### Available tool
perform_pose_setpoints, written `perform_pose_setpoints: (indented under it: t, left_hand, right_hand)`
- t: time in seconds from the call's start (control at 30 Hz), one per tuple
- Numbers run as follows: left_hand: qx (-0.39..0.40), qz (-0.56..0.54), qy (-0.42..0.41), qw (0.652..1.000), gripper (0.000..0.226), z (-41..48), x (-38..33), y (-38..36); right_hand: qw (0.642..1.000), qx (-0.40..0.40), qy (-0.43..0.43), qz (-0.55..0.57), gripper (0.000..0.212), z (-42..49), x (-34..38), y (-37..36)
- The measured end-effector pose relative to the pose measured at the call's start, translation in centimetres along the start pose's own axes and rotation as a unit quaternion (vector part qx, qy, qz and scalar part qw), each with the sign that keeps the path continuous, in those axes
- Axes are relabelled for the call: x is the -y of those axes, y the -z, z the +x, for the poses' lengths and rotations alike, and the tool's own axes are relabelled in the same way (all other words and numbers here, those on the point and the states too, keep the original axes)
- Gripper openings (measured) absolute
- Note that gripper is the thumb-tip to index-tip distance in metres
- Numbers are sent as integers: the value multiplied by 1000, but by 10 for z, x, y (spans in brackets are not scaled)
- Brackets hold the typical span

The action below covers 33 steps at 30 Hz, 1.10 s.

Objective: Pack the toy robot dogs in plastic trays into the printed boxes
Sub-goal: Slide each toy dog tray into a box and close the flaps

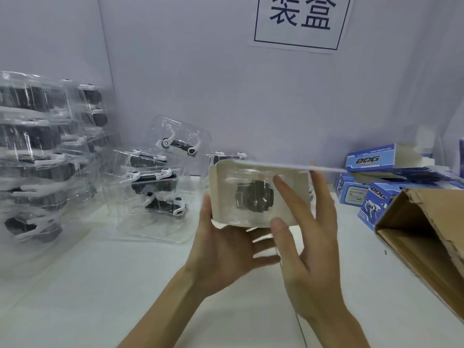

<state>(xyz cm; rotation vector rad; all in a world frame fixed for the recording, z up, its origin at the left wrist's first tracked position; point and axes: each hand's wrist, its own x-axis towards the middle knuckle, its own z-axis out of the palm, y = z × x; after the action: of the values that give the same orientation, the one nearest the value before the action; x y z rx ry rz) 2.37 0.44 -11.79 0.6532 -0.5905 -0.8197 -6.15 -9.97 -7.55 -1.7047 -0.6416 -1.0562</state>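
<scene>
Item: printed cardboard box (216, 189), cream-lined, mouth open, gripped by left hand (226, 252), thumb on its side, fingers beneath. Inside: clear plastic tray with black toy robot dog (253, 194). Right hand (311, 247) straight-fingered, pressing the tray. Advisable: push squarely until flush, then fold white top flap (276, 167).

A clear tray (236, 179) holding a black dog (253, 198) sat inside an open-ended box (218, 192). Filled trays (37, 159) stood stacked left; blue boxes (369, 160) lay right.

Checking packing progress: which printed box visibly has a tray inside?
The box gripped by the left hand, open end toward the camera, dark toy showing inside. The blue boxes at right lie unheld.
</scene>
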Motion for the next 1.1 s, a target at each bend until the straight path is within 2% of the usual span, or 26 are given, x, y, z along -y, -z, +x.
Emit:
perform_pose_setpoints:
  t: [0.1, 0.17, 0.27, 0.33, 0.4, 0.47, 0.5, 0.53, 0.57, 0.63, 0.7, 0.77, 0.83, 0.87, 0.93, 1.0, 1.1]
  left_hand:
    - [55, 53, 75, 994, 110, 4, 5, 4]
    - [99, 58, 88, 989, 108, 4, 7, 8]
    - [195, -19, 63, 979, 91, 1, 0, 10]
    - [214, -56, 10, 975, 74, -4, -13, 14]
    - [146, -84, -91, 981, 55, -11, -26, 17]
    - [-59, -32, -213, 975, 45, -16, -36, 20]
    - [-171, 31, -257, 951, 44, -15, -37, 23]
    - [-251, 112, -279, 920, 46, -12, -37, 26]
    - [-293, 213, -275, 891, 55, -8, -35, 26]
    - [-299, 399, -204, 843, 89, 2, -23, 25]
    - [-277, 466, -135, 829, 102, 11, -8, 30]
    - [-285, 509, -135, 801, 95, 16, 3, 42]
    - [-314, 541, -140, 767, 93, 17, 5, 51]
    - [-320, 548, -139, 760, 91, 16, 4, 53]
    - [-318, 555, -141, 755, 86, 14, 3, 53]
    - [-323, 557, -148, 751, 80, 14, 3, 51]
    - [-329, 565, -163, 739, 76, 11, 3, 44]
  right_hand:
    - [976, -2, -98, -197, 48, 12, -7, 30]
    - [947, 65, -155, -273, 40, 17, -17, 55]
    - [907, 161, -181, -344, 41, 28, -26, 59]
    - [905, 175, -191, -337, 44, 32, -29, 60]
    - [903, 177, -216, -326, 44, 38, -33, 62]
    - [888, 177, -217, -364, 46, 44, -38, 62]
    - [880, 172, -206, -391, 47, 46, -39, 60]
    - [874, 166, -197, -412, 48, 48, -41, 60]
    - [871, 164, -193, -422, 48, 50, -42, 59]
    - [863, 177, -198, -430, 48, 52, -44, 58]
    - [853, 184, -200, -446, 48, 54, -47, 57]
    - [862, 164, -182, -443, 45, 58, -46, 55]
    - [913, 111, -135, -369, 38, 65, -39, 54]
    - [939, 87, -100, -318, 35, 71, -33, 53]
    - [964, 81, -24, -252, 34, 87, -20, 51]
    - [968, 116, 10, -221, 34, 105, -12, 46]
    - [951, 191, -49, -239, 35, 120, -18, 36]
